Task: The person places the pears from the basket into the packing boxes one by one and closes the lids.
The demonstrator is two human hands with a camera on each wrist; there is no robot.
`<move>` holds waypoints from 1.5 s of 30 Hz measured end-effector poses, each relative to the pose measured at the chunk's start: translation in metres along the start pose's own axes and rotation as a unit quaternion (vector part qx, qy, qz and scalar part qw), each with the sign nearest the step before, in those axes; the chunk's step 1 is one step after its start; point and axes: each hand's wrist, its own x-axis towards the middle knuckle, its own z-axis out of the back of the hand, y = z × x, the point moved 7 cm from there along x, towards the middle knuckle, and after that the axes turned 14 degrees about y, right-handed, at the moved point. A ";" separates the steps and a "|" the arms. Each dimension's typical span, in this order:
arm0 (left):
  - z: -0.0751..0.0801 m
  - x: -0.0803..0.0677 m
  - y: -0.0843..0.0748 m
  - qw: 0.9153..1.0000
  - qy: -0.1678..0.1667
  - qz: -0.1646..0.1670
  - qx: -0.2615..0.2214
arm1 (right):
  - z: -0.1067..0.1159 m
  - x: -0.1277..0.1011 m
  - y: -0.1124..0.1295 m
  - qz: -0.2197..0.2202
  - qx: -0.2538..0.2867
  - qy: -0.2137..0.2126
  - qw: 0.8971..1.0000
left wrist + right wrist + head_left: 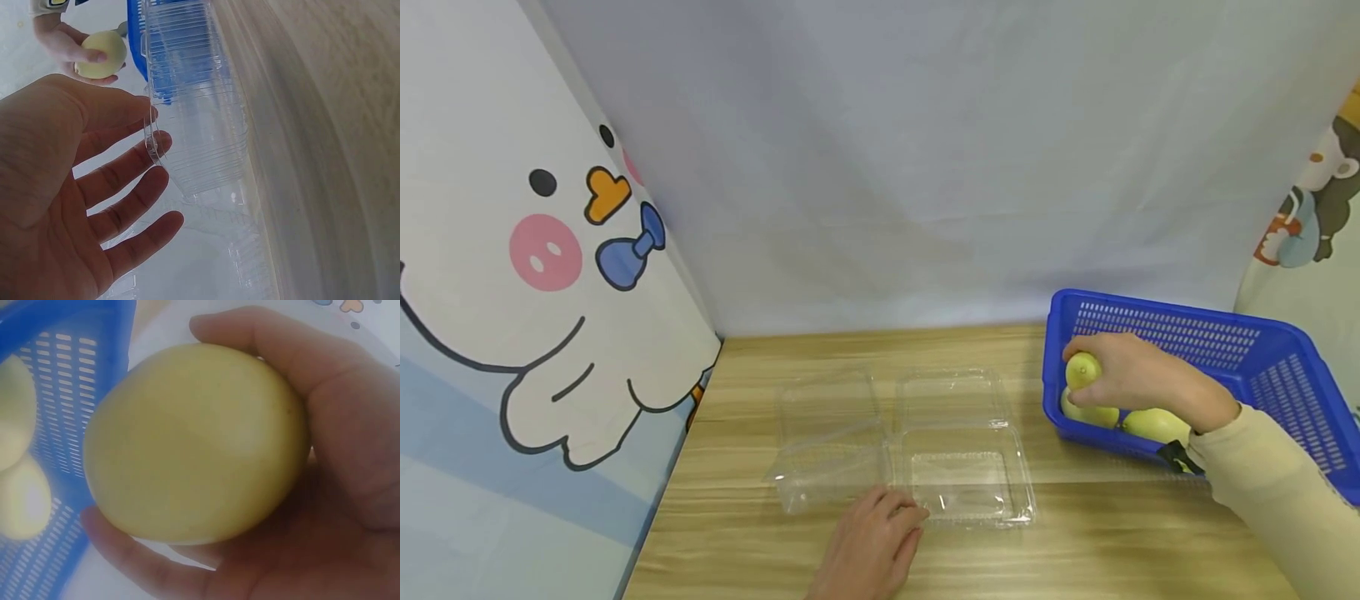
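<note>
Head view is showing the right hand (1138, 375) curling its fingers around a yellow fruit (1082, 369) at the left end of the blue basket (1262, 367), two more fruits (1153, 423) lying just below it. Near the front edge of the worktop (1112, 533), the left hand (868, 546) is lying open, its straight fingers (134, 165) touching the rim of the clear open clamshell (958, 454), holding nothing.

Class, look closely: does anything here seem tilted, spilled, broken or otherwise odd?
Only the blue basket looks odd: it is tipped up, its far side raised. The yellow-green fruit in the right hand looks whole; nothing spilled.
</note>
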 end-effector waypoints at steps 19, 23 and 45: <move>-0.002 -0.001 0.002 1.000 -0.010 -0.010 0.010 | -0.009 0.000 0.009 0.016 0.026 -0.007 1.000; -0.002 -0.001 0.001 1.000 -0.009 -0.009 0.012 | -0.008 0.000 0.014 0.021 0.031 -0.006 0.999; -0.002 0.000 0.001 1.000 -0.009 -0.013 0.015 | -0.019 0.004 0.023 0.033 0.032 -0.012 0.999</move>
